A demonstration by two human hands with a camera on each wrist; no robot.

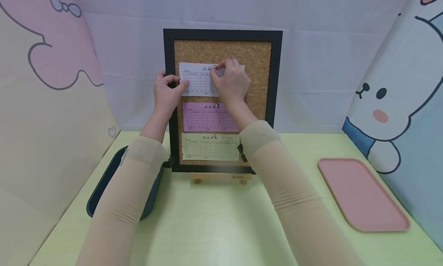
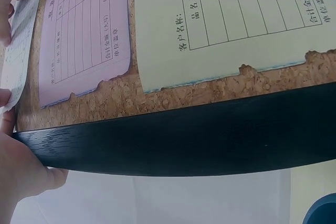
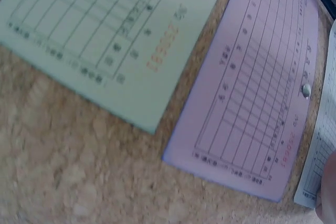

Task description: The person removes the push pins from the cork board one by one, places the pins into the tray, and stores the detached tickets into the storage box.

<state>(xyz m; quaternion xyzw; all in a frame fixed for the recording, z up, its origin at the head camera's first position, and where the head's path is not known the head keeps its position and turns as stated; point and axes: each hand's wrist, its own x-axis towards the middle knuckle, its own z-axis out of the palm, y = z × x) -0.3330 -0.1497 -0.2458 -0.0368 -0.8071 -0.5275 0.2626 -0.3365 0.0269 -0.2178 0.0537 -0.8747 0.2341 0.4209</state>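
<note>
A black-framed cork board [image 1: 257, 85] stands on a small wooden easel [image 1: 221, 176]. On it are a white receipt slip [image 1: 197, 85], a pink slip [image 1: 204, 118] and a pale yellow slip [image 1: 209, 148], one below another. My right hand [image 1: 231, 79] pinches a silver push pin [image 1: 215, 67] against the white slip's top middle. My left hand [image 1: 167, 93] grips the board's left edge, its thumb pressing the white slip's left end. Silver pins [image 3: 305, 91] show on the pink and yellow slips. In the right wrist view, part of my right hand [image 3: 328, 192] shows at the edge.
A dark blue tray [image 1: 152, 204] lies at the left, partly hidden under my left sleeve. On the right is a pink tray [image 1: 363, 197]. A white cloth [image 1: 311, 66] hangs behind the board, with cartoon-printed panels on both sides.
</note>
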